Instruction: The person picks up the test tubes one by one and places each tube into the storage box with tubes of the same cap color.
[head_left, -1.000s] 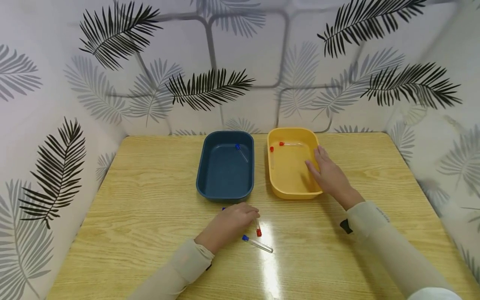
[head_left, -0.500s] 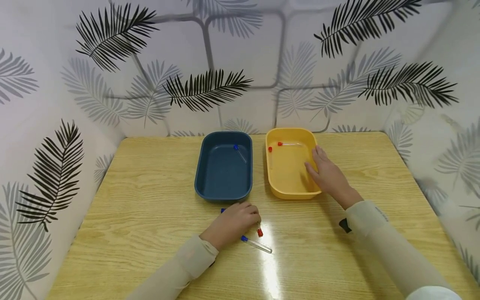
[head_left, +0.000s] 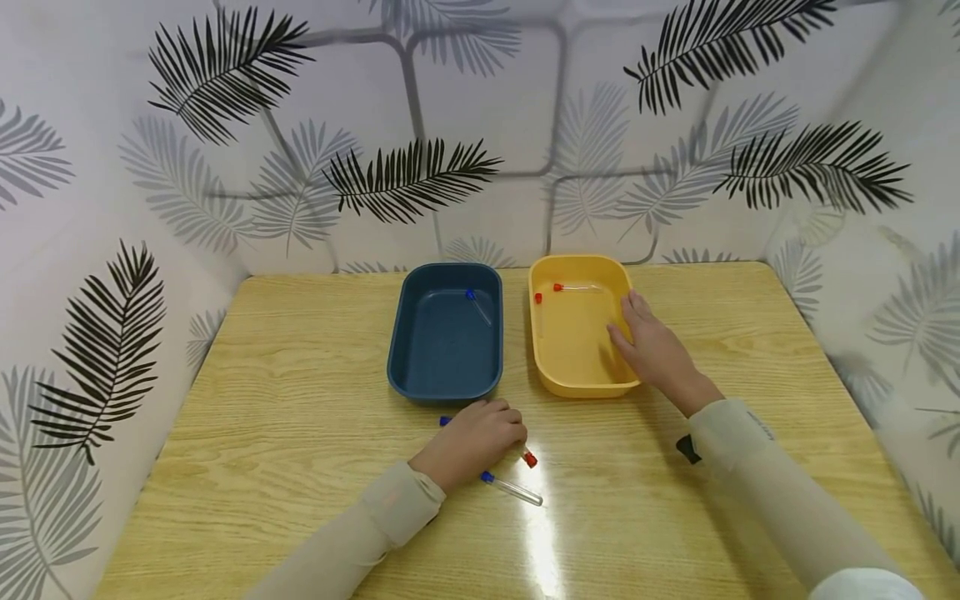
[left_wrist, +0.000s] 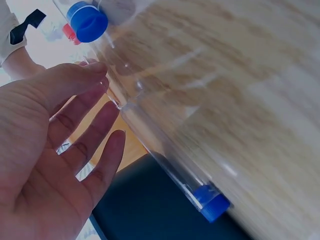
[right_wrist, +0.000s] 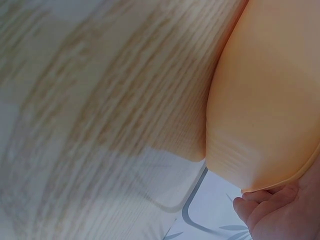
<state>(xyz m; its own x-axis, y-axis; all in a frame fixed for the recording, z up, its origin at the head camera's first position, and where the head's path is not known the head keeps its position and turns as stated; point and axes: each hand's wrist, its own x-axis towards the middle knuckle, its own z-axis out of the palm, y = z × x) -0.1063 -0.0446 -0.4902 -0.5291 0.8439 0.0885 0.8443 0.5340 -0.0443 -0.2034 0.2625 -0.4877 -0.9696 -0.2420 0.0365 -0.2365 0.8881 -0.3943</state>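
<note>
Left grip pinches 1 red-capped tube; right grip holds yellow bin.

Red-capped tube and yellow bin
I observe the transparent tube pinched by the left hand, cap protruding past its fingertips; the bin stands upright, open side up, rim touching the right hand.

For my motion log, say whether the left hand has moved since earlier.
Yes: in the head view, the left hand has shifted slightly right against the blue tray.
</note>
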